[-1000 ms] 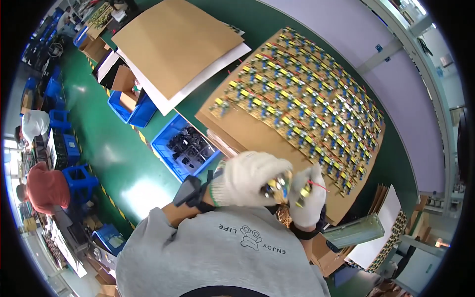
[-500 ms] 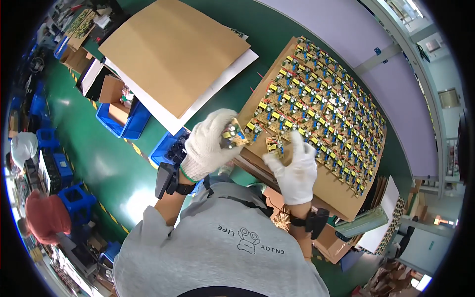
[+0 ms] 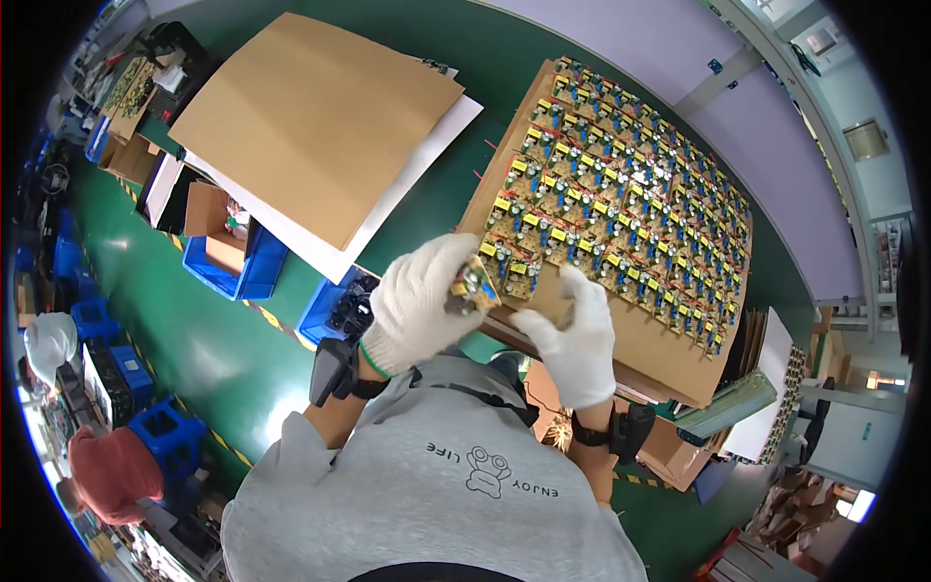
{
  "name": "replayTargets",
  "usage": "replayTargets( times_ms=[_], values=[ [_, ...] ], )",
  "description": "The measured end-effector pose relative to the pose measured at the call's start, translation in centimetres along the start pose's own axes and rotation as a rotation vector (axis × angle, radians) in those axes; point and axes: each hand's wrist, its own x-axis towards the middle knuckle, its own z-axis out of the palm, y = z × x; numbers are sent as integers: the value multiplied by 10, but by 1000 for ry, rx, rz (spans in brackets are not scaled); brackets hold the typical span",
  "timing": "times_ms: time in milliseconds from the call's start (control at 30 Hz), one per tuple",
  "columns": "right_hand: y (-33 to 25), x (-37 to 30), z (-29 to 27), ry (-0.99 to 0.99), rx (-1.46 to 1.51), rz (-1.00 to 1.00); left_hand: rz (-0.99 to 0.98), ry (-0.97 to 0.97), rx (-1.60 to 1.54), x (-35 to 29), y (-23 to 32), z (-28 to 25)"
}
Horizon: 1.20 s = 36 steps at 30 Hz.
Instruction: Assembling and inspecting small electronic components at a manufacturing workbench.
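My left hand (image 3: pixel 419 303), in a white knit glove, is closed round a small circuit board (image 3: pixel 474 287) with green, yellow and blue parts. Also gloved in white, my right hand (image 3: pixel 576 339) holds nothing, its thumb and forefinger spread apart over the near edge of a cardboard sheet (image 3: pixel 640 341). Rows of similar circuit boards (image 3: pixel 621 209) cover most of that sheet. Closest to my right fingertips lies one board (image 3: pixel 522 275) at the near left end of the rows, beside its neighbour. The fingers of my left hand partly hide the held board.
Left of the boards, a large brown cardboard sheet (image 3: pixel 320 116) lies over a white sheet (image 3: pixel 367 228). Blue bins (image 3: pixel 233 276) stand on the green floor, one holding an open carton. At the right are upright cardboard sheets and cartons (image 3: pixel 669 451). People sit at far left.
The loose board near my right hand now sits close against its neighbour in the row, and the right fingers are off it. My left hand still holds its board. The whole view has shifted slightly.
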Motion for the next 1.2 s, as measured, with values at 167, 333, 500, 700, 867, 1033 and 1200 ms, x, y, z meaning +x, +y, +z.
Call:
replayTargets(
  times_ms=[167,333,500,700,867,1033,1200],
  values=[
    [-37,-9,-7,-176,503,324,122,-179,-162,1,37,14],
    [-21,-19,-4,9,583,446,346,-39,71,10,39,9],
    [-4,-25,9,143,848,472,314,-130,-114,-3,29,21],
    [-3,-13,13,211,832,534,135,10,-298,-1,28,15],
    [4,-5,15,239,-373,391,135,7,-215,-3,10,12],
    [19,-15,-6,229,-244,381,40,27,-225,-9,0,12],
    [24,-6,-6,-137,-93,89,105,12,-176,-7,1,14]
  ],
)
